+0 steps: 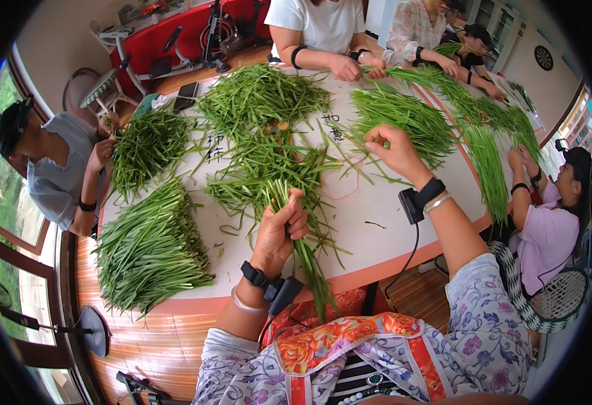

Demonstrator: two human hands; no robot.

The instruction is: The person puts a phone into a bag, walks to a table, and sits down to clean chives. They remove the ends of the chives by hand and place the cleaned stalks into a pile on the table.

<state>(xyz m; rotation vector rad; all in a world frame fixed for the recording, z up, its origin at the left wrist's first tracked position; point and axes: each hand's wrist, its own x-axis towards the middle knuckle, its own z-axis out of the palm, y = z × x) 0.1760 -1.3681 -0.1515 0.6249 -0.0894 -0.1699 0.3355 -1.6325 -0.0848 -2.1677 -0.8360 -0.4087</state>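
In my left hand (277, 233) is a small bunch of garlic chives (306, 260), gripped in a closed fist. Its pale cut ends point up and away, and the green leaves hang down past the table's near edge. My right hand (397, 152) is raised over the table, its fingertips pinched together; what they hold, if anything, is too small to make out. Just beyond it spreads a pile of chives (404, 121). A loose heap of chives (262, 101) fills the middle, reaching toward my left hand. At the left lies a thick, neatly aligned stack of chives (151, 246).
The white table (404, 236) has an orange border. A person at the left (66, 162) handles another chive heap (151, 145). More people work across the far side and at the right (552, 216). A woven chair (552, 297) stands at the right. A dark phone (186, 94) lies far left.
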